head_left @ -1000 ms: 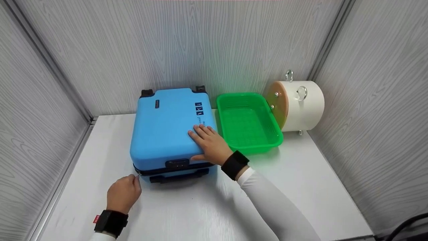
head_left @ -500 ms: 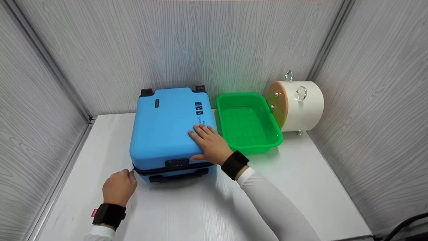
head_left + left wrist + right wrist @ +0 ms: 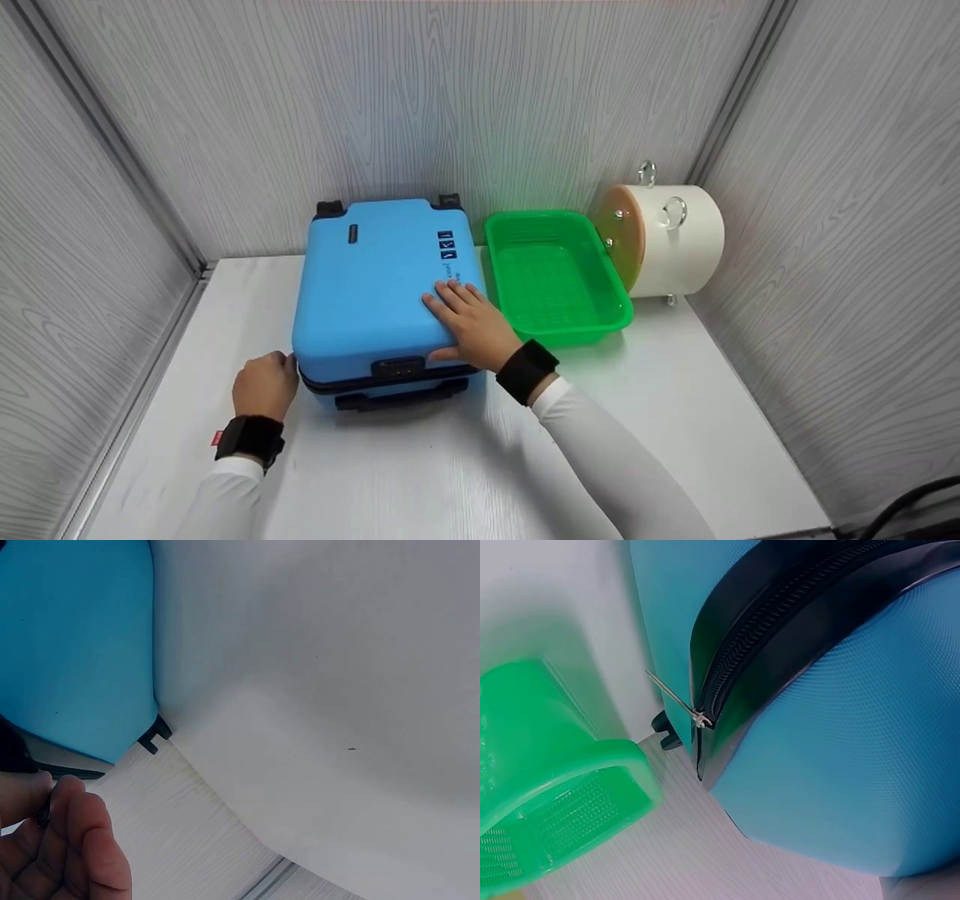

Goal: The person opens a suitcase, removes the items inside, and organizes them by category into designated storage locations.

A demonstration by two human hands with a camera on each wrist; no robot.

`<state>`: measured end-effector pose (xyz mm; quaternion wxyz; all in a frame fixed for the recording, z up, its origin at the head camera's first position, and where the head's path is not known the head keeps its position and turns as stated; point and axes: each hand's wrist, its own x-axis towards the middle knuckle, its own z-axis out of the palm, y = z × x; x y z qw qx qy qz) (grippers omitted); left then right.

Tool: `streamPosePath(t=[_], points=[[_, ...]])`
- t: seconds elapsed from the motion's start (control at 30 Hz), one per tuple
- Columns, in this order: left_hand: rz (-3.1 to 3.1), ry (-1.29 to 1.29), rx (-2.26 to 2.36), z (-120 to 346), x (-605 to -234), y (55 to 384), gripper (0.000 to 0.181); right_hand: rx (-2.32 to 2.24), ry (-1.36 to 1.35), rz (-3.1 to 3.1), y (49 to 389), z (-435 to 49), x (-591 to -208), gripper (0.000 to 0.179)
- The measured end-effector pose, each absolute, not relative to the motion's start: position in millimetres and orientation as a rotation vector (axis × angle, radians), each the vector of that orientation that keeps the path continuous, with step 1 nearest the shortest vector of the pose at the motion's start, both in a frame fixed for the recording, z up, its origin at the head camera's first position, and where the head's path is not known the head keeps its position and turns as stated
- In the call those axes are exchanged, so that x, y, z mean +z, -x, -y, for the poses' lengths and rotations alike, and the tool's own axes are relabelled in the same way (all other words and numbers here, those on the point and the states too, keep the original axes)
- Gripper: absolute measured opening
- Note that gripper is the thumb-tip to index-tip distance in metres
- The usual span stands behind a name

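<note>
A light blue hard-shell suitcase (image 3: pixel 367 292) lies flat on the table, a dark zipper band running round its side. At its left front corner, my left hand (image 3: pixel 264 386) pinches a small dark zipper pull (image 3: pixel 43 814) between thumb and curled fingers. My right hand (image 3: pixel 480 326) rests on the right front part of the suitcase lid, fingers spread. In the right wrist view, a second, metal zipper pull (image 3: pixel 676 699) sticks out from the zipper (image 3: pixel 780 600) on the suitcase's right side. A black handle (image 3: pixel 401 395) runs along the front below the zipper.
A green plastic basket (image 3: pixel 559 330) stands close to the suitcase's right side. Beyond it, a cream-coloured drum-shaped pot (image 3: pixel 686 240) with clear ring handles lies on its side. Grey wood-grain walls (image 3: pixel 390 97) enclose the white table (image 3: pixel 450 480) at the back and both sides.
My left hand has moved round the front left corner of the suitcase and away from me along its left side. The right hand has stayed in place on the lid.
</note>
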<state>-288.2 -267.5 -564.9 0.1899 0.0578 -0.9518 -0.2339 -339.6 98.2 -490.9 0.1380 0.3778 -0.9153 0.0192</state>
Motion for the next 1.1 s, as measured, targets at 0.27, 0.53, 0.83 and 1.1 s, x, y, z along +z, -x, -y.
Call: streamPosePath(t=[0.27, 0.53, 0.83, 1.1], points=[[2.655, -0.159, -0.695, 267, -566, 308, 0.039, 0.145, -1.111, 2.712, 339, -104, -485, 0.099], [2.685, -0.145, -0.725, 268, -568, 309, 0.035, 0.504, -1.162, 2.376, 306, -96, -492, 0.05], [2.691, -0.162, -0.748, 269, -569, 307, 0.034, 0.299, -1.306, 2.158, 260, -54, -541, 0.014], [2.675, -0.146, -0.729, 274, -572, 304, 0.035, 0.131, -1.171, 2.56, 260, -45, -582, 0.031]])
